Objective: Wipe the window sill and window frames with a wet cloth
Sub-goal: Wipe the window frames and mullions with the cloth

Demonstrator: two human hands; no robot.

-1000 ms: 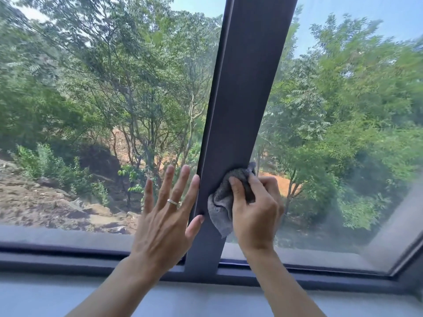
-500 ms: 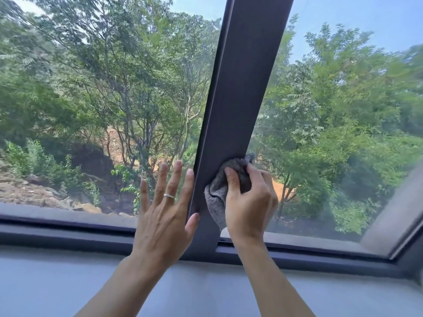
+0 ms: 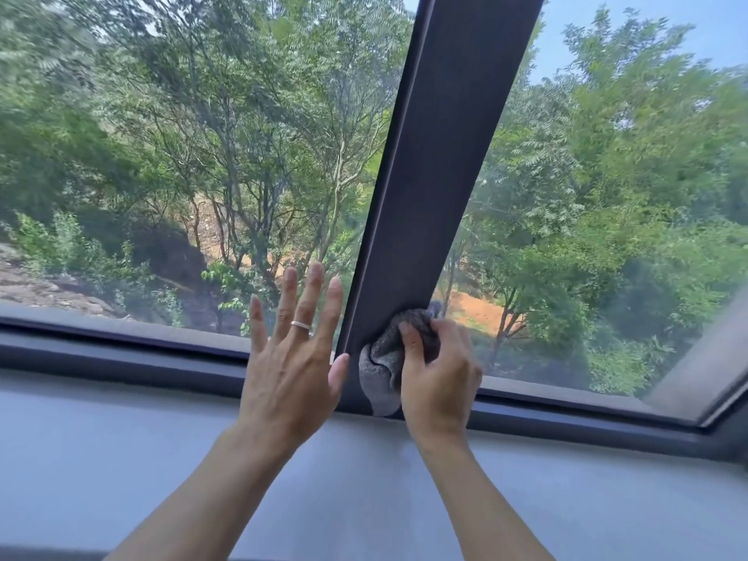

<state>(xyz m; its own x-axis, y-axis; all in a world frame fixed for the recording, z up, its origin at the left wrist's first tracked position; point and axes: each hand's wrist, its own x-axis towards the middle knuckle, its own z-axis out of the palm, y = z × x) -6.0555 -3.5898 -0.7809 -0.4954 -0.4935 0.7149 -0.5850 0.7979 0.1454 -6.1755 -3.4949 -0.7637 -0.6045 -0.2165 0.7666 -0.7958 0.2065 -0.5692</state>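
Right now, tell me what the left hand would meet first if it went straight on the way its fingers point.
The left hand points up along the glass; only pane lies ahead, though depth is unclear.

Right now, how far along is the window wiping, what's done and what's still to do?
Done: nothing shows as finished; no clear wet trace on the dark upright frame bar. In hand: the right hand grips the grey cloth against the bar's lower end, near the bottom frame rail, while the left hand lies flat beside the bar. Left: apparently the bottom rail and the pale window sill.
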